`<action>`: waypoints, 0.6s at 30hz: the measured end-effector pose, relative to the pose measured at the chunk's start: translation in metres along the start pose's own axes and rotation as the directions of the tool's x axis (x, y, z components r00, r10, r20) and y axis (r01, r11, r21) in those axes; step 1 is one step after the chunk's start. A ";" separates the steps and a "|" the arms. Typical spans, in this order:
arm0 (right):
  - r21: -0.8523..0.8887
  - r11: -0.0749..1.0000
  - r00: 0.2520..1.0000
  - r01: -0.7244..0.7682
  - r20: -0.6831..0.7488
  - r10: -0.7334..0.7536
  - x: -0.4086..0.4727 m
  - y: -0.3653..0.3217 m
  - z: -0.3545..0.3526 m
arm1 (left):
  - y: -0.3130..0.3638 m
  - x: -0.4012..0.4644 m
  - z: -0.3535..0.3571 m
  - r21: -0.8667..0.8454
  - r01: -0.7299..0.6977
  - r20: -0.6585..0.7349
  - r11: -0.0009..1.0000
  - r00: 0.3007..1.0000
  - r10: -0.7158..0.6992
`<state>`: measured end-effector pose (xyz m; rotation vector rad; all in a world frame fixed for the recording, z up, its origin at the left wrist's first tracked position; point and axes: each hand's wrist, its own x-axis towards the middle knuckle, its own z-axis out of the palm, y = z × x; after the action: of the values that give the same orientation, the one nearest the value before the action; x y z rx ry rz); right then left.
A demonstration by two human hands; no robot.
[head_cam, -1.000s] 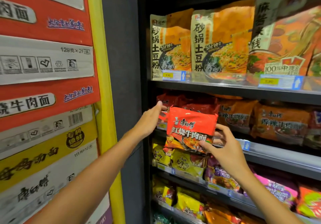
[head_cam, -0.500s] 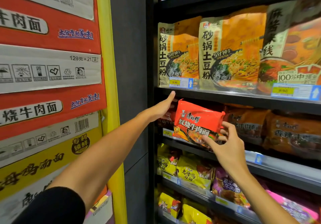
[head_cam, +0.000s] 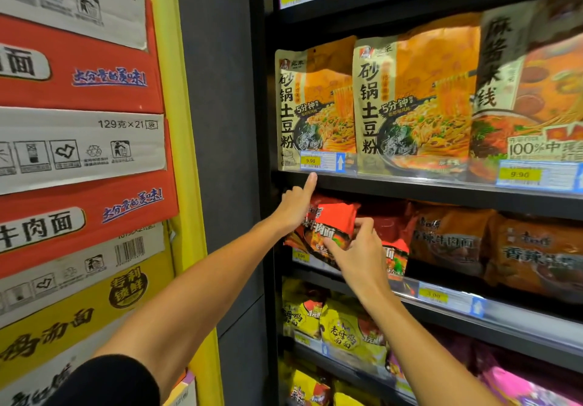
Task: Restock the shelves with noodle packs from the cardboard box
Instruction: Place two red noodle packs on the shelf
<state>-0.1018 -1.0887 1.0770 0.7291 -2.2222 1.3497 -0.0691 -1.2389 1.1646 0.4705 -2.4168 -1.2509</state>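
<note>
Shop: dark shelves [head_cam: 410,185] full of noodle bags fill the view from 12 to 5 o'clock.
Boxes: cardboard boxes [head_cam: 79,153], red, white and yellow, are stacked at your 9 o'clock.
Red pack: the red noodle pack [head_cam: 328,226] sits at the middle shelf's front, at the left end, tilted, partly inside.
Your right hand [head_cam: 356,254]: your thumb and fingers pinch the pack's lower right part.
Your left hand [head_cam: 295,204]: it rests at the pack's upper left corner. Your first finger points up to 12 o'clock and touches the shelf edge above. I cannot tell if the other fingers hold the pack.
Above: big orange bags [head_cam: 315,106] stand over a yellow price tag [head_cam: 310,161].
Below: yellow packs [head_cam: 347,327] lie at 6 o'clock.
</note>
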 end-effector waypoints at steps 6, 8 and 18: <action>-0.102 0.994 0.996 0.049 0.077 -0.041 0.021 -0.009 0.019 | -0.029 -0.030 0.038 0.060 -0.185 -0.218 0.981 0.957 0.194; -0.143 0.985 0.991 0.097 0.104 -0.082 0.023 -0.012 0.027 | -0.050 -0.048 0.052 0.088 -0.297 -0.238 0.951 0.921 0.309; -0.388 0.862 0.933 0.326 0.280 -0.227 0.024 0.004 0.029 | -0.088 -0.076 0.070 0.265 -0.158 0.018 0.951 0.987 0.159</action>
<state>-0.1253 -1.1182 1.0767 1.0239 -2.3534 0.6267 -0.0257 -1.2039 1.0410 0.3417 -2.5736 -0.8629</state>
